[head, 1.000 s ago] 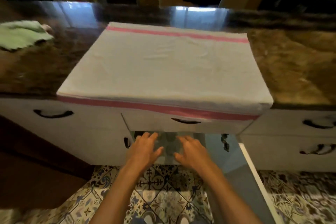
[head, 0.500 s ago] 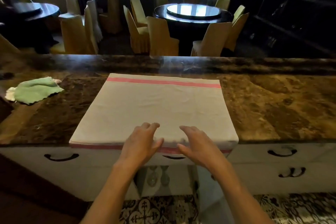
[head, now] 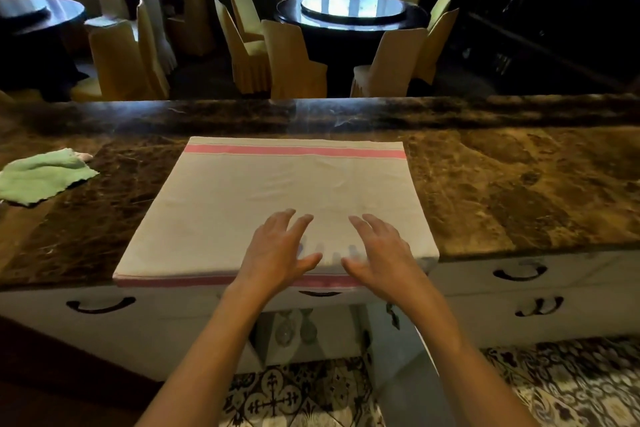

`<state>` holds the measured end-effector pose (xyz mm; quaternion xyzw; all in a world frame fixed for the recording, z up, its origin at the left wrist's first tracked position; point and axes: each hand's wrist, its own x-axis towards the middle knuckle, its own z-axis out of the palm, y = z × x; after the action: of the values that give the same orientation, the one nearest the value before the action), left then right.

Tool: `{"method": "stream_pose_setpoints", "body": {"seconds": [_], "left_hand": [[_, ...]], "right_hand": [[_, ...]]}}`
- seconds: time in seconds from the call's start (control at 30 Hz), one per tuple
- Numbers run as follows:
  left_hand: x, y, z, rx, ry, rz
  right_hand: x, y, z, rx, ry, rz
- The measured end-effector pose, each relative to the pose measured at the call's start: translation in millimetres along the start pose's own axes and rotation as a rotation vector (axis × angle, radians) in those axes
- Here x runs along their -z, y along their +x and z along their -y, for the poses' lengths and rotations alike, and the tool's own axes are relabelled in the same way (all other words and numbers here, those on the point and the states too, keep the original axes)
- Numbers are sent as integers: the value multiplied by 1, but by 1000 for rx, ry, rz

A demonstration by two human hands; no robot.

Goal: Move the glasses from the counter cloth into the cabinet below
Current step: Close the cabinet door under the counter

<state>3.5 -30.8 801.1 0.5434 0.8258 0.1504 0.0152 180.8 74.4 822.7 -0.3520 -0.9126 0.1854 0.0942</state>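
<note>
A dark marble counter (head: 502,184) runs across the whole view, with a dim dining room of round tables (head: 351,15) and covered chairs (head: 292,62) beyond it. A white cloth (head: 277,191) with pink stripes lies flat on the counter, its near edge hanging over the front; a crumpled green rag (head: 38,175) lies well apart at the left. Below are pale drawers with dark handles (head: 100,305) and, in the middle, the cabinet (head: 346,333), its door (head: 394,367) swung open to the right. Inside it stand two glasses (head: 296,328), close together, partly hidden by the forearms. The left hand (head: 277,250) and right hand (head: 379,253) hover over the near part of the cloth, fingers spread and loose, holding nothing.
</note>
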Motion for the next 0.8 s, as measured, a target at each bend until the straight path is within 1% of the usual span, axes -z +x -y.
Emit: {"method": "stream_pose_setpoints", "body": {"seconds": [0.07,0.17,0.23,0.3,0.37,0.53,0.63,0.7,0.77,0.8], "left_hand": [[-13,5,-1,-45,48,37],[-34,11,-1,-133,131,92],[-45,14,1,-175,168,106],[-54,20,4,-193,202,129],[-61,27,8,-193,237,151],[-72,32,12,-182,279,112],[-75,34,12,-185,298,92],[-77,34,12,-187,309,81],[-77,33,12,-196,308,66],[-77,33,12,-200,307,63]], "right_hand": [[-4,-10,-18,-14,52,-32],[-18,-32,-51,-35,167,-137],[-30,-47,-75,-99,239,-169],[-47,-62,-100,-185,272,-144],[-67,-77,-124,-281,307,-82],[-123,-122,-176,-568,384,113],[-150,-148,-194,-676,460,167],[-164,-164,-206,-731,495,176],[-180,-179,-224,-755,463,140],[-193,-186,-241,-734,459,146]]}}
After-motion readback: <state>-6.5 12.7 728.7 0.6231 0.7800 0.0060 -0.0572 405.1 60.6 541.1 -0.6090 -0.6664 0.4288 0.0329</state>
